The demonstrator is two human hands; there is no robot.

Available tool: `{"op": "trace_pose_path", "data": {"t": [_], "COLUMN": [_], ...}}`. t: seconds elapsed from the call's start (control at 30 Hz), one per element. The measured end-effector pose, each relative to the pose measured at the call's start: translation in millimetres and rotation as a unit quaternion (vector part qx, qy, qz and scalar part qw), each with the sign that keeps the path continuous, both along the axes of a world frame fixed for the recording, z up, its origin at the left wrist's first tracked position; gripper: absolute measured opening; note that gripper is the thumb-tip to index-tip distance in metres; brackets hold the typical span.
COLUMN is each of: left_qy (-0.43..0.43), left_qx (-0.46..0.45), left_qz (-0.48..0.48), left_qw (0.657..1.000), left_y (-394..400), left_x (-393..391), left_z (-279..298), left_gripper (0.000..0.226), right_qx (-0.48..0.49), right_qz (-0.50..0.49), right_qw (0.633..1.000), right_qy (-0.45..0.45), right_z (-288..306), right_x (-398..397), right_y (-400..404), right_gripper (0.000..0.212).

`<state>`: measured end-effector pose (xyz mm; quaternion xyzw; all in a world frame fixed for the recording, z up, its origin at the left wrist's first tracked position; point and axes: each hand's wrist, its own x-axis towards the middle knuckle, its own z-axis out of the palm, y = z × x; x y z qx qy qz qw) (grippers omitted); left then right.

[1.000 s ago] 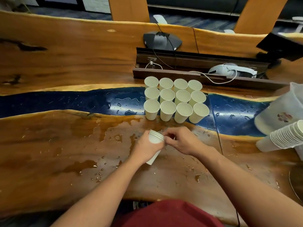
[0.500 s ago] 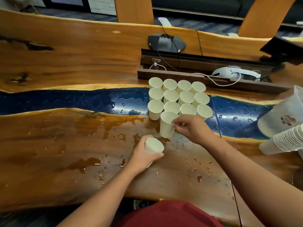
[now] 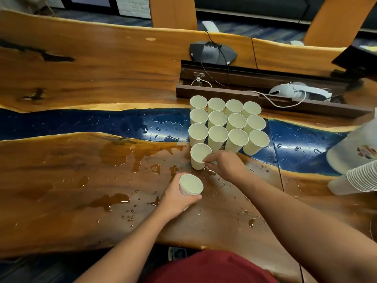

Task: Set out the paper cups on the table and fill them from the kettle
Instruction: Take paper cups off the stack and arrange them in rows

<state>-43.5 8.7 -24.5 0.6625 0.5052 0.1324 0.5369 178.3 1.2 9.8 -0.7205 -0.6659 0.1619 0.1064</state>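
Note:
Several white paper cups (image 3: 227, 121) stand upright in three rows across the blue resin strip of the wooden table (image 3: 81, 78). In front of the leftmost one stands a single paper cup (image 3: 197, 158); my right hand (image 3: 226, 165) pinches its rim on the right side. My left hand (image 3: 176, 198) grips a small stack of nested cups (image 3: 190, 184) just above the table, nearer to me. No kettle is clearly in view.
Puddles and drops of water (image 3: 110, 201) lie over the wood near me. A stack of cups on its side (image 3: 355, 178) and a white plastic container (image 3: 355, 148) sit at the right edge. A cable trough (image 3: 255, 86), conference phone (image 3: 212, 53) and white device (image 3: 297, 91) lie behind.
My right hand pulled one cup off the stack and carried it forward and left, setting it in front of the leftmost cup. My left hand with the stack stayed near me.

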Motion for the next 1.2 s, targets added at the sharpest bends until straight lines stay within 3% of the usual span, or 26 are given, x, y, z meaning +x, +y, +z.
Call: {"op": "trace_pose_path", "data": {"t": [0.2, 0.37, 0.47, 0.5, 0.6, 0.73, 0.87, 1.03, 1.2], "left_qy": [0.004, 0.016, 0.021, 0.018, 0.005, -0.006, -0.020, -0.054, -0.075], "left_qx": [-0.005, -0.014, -0.018, -0.019, -0.021, -0.010, -0.027, -0.089, -0.125], "left_qz": [-0.003, -0.006, -0.014, -0.017, -0.030, -0.045, -0.045, -0.045, -0.040], "left_qw": [1.000, 1.000, 1.000, 1.000, 0.999, 0.999, 0.998, 0.994, 0.988], "left_y": [-0.3, -0.7, 1.5, 2.3, 3.8, 5.6, 5.4, 5.1, 9.1], "left_x": [-3.6, -2.5, 2.1, 4.6, 17.1, 36.8, 47.2, 58.0, 61.3], "left_z": [0.5, 2.1, 6.8, 8.8, 15.0, 22.6, 25.6, 31.9, 36.3], "left_gripper": [0.069, 0.068, 0.061, 0.059, 0.055, 0.052, 0.052, 0.064, 0.047], "right_qx": [-0.018, 0.037, 0.066, 0.051, -0.069, -0.117, -0.115, -0.048, 0.022], "right_qz": [-0.017, -0.058, -0.133, -0.142, -0.088, -0.004, -0.015, -0.061, -0.075], "right_qw": [1.000, 0.997, 0.984, 0.980, 0.959, 0.939, 0.943, 0.974, 0.982], "right_qy": [-0.004, 0.038, 0.094, 0.129, 0.260, 0.322, 0.311, 0.212, 0.174], "right_z": [-5.1, 6.1, 20.9, 26.1, 37.3, 42.0, 43.7, 37.2, 35.4], "right_x": [-0.5, -1.9, -4.8, -4.6, -3.9, -1.4, 0.3, -9.3, -15.7], "right_y": [12.2, -2.5, -17.0, -22.1, -38.2, -52.2, -58.5, -64.6, -65.5], "right_gripper": [0.024, 0.048, 0.024, 0.016, 0.018, 0.023, 0.027, 0.032, 0.030]}}
